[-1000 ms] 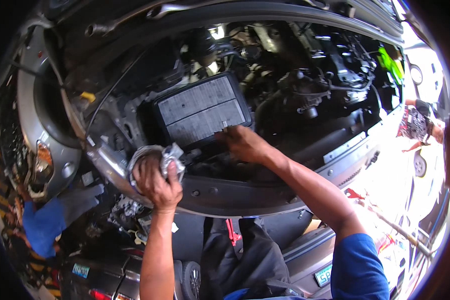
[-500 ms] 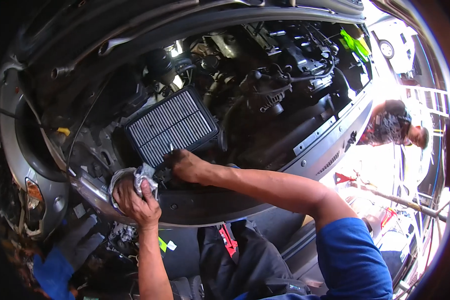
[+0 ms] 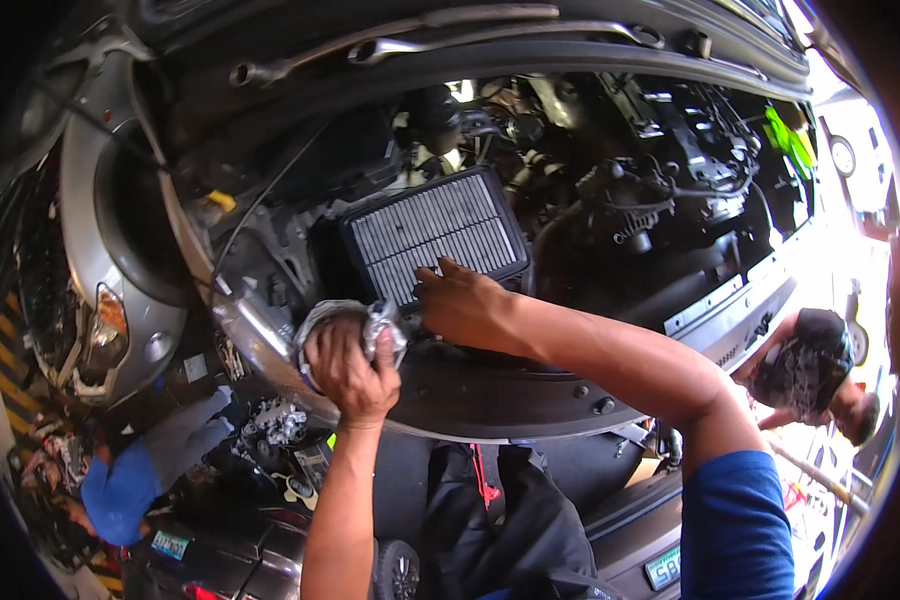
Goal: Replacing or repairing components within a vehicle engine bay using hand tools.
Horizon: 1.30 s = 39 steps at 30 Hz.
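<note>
A rectangular pleated air filter with a black frame sits in the engine bay, its grey-white folds facing up. My right hand is over its near edge with fingers curled; what they pinch, if anything, is hidden. Left of it, at the front edge of the bay, my left hand is closed on a crumpled silvery-white plastic bag. I cannot see whether anything is inside the bag.
Spanners lie along the ledge beyond the engine. A bright green cloth is at the far right. One person is at the right, another in blue at lower left. A headlamp stands left.
My view has shifted, so the bay appears farther right. The small pale thing seen at my right fingertips before no longer shows there. My left hand still grips the plastic bag.
</note>
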Available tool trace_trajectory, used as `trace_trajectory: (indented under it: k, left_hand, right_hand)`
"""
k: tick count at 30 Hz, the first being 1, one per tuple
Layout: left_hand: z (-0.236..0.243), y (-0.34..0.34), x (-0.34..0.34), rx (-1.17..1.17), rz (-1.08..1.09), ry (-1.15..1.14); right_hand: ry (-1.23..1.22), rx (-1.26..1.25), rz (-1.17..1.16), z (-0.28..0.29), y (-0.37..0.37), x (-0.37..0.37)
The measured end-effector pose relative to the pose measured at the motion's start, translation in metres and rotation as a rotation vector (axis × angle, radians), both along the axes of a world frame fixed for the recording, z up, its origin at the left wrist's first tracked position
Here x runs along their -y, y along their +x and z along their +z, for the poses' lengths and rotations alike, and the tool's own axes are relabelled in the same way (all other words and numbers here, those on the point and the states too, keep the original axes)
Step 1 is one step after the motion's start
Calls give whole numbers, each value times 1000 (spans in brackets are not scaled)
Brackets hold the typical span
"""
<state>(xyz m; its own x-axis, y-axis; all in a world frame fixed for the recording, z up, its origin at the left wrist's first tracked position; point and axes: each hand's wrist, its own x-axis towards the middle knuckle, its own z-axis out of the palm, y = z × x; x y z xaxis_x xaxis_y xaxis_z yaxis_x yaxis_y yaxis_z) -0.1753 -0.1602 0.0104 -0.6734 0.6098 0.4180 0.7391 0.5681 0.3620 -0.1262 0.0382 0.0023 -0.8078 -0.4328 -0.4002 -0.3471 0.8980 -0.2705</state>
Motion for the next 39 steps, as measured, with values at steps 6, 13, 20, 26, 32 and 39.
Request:
trace_trajectory:
  k: [6, 13, 20, 26, 32, 39]
  left_hand:
    - [-6, 1, 6, -29, 14, 36]
    - [-3, 0, 8, -3, 26, 91]
    - [60, -53, 48, -56, 275, 419]
    - [26, -117, 52, -250, 137, 132]
    - [25, -116, 50, -136, 103, 238]
    - [27, -119, 63, -104, 109, 192]
  right_hand:
    - [-356, -255, -88, -16, 13, -7]
    - [-401, -278, -260, -36, 22, -21]
    - [-240, -343, -166, -8, 24, -41]
    - [-479, -320, -330, 30, 13, -52]
    - [-718, -70, -935, 72, 24, -79]
    - [-704, -353, -939, 110, -35, -24]
